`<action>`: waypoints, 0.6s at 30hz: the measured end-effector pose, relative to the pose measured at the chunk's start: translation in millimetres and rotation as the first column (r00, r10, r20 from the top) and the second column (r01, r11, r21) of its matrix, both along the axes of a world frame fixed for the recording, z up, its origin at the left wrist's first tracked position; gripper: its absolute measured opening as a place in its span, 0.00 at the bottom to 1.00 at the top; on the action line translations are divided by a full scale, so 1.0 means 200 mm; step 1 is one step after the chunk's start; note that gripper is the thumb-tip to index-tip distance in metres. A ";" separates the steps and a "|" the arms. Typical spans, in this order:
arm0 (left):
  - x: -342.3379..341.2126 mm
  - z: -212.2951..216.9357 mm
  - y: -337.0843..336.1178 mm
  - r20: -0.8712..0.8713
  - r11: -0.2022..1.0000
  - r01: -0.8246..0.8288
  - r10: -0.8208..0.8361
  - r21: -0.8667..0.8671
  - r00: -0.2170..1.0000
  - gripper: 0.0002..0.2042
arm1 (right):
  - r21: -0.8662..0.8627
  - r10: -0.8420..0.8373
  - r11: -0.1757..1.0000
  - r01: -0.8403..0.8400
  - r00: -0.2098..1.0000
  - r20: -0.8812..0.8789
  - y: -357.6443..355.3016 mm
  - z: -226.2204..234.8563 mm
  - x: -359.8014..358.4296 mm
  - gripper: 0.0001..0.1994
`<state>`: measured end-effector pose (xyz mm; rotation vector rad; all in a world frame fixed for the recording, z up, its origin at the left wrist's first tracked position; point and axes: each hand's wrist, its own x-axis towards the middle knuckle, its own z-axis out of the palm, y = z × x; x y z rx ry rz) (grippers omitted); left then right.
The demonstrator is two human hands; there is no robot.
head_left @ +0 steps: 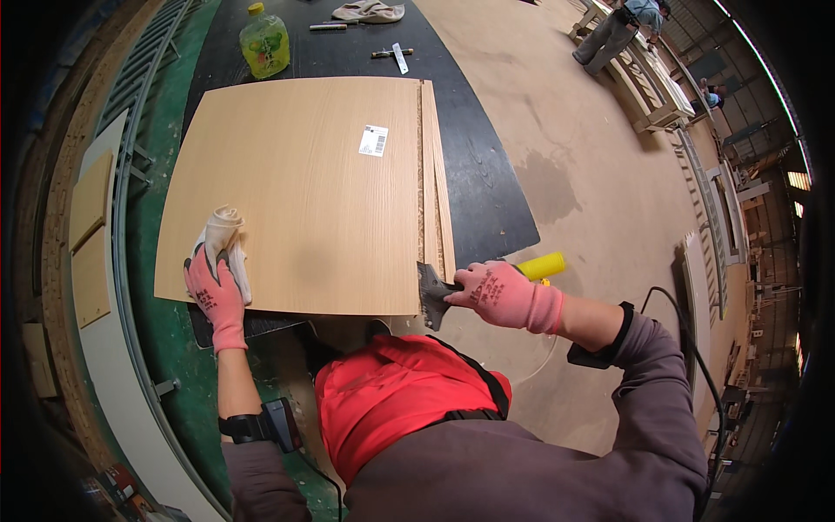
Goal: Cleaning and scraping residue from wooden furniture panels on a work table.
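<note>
A light wood-grain panel [296, 191] with a white label [373, 141] lies on a black-topped table [483, 191]. My left hand [215, 291], in a pink glove, is closed on a crumpled whitish cloth [224, 228] and presses it on the panel's near left part. At the near right corner my right hand [497, 294], gloved alike, grips a scraper with a wide dark blade [432, 296]. The blade is at the panel's edge, beside a narrow wood strip [437, 174] running along that side. Beyond my right hand juts a yellow cylinder [541, 264]; whether it belongs to the scraper, I cannot tell.
On the table's far part are a yellow-green bottle [264, 43], a folded cloth [370, 10], a marker-like stick [328, 27] and a small white piece [400, 57]. A metal roller track [143, 96] runs along the left. Another person [622, 30] works at a far-right bench.
</note>
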<state>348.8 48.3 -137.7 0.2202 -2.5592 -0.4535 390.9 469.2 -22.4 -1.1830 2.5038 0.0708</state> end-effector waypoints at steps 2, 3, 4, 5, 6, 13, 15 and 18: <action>0.00 0.01 0.00 0.007 1.000 -0.001 0.001 0.004 1.000 0.19 | 0.013 -0.003 1.000 0.004 1.000 -0.012 0.00 -0.01 0.01 0.15; 0.00 0.01 0.00 0.013 1.000 0.002 -0.003 0.013 1.000 0.19 | 0.012 -0.003 1.000 0.003 1.000 -0.012 0.02 -0.01 0.01 0.15; 0.00 0.01 0.00 0.019 1.000 0.003 -0.004 0.019 1.000 0.19 | 0.009 -0.015 1.000 0.014 1.000 0.019 0.04 0.00 0.00 0.15; 0.00 0.01 0.00 0.020 1.000 0.001 -0.001 0.017 1.000 0.19 | 0.006 -0.026 1.000 0.026 0.998 0.049 0.05 0.01 0.00 0.15; 0.00 0.02 0.00 0.014 1.000 -0.004 0.004 0.014 1.000 0.19 | -0.004 -0.032 0.999 0.032 0.999 0.043 0.06 0.00 0.01 0.15; -0.01 0.01 0.01 0.001 1.000 0.003 -0.003 0.013 1.000 0.19 | -0.077 -0.072 0.994 0.077 0.996 0.057 0.03 -0.01 0.02 0.15; 0.00 0.02 0.00 0.005 1.000 -0.006 0.006 0.014 1.000 0.19 | -0.104 -0.053 0.993 0.054 0.999 0.008 0.04 -0.01 0.01 0.15; 0.00 0.01 0.00 0.002 1.000 -0.009 0.009 0.020 1.000 0.18 | -0.081 0.026 0.996 -0.028 0.999 -0.030 0.01 -0.01 -0.02 0.15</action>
